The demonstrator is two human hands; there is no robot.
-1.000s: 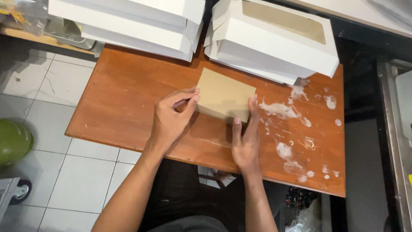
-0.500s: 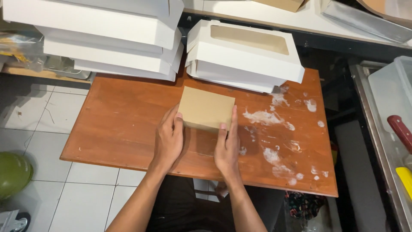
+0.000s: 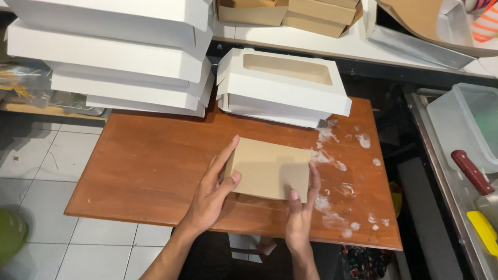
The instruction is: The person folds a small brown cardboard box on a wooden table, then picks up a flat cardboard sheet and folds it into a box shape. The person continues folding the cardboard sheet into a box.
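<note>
Near the table's (image 3: 155, 171) front edge, the left hand (image 3: 212, 194) and right hand (image 3: 301, 215) clasp a shut brown box (image 3: 270, 168) by its sides; I cannot tell its contents. It could slip forward off that edge if the grip loosens. Behind, a white window box (image 3: 282, 85) looks empty. The white boxes (image 3: 114, 57) stacked at the far left corner are closed.

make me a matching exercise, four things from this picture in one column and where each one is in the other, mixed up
Things:
1. plain brown cardboard box
2. white windowed cardboard box
3. red-handled knife
4. stack of white flat boxes

Places:
A. far left, at the back
B. metal tray at far right
C. between the left hand and right hand
D. back of the wooden table, in the middle

Pairs: 1-C, 2-D, 3-B, 4-A
</note>
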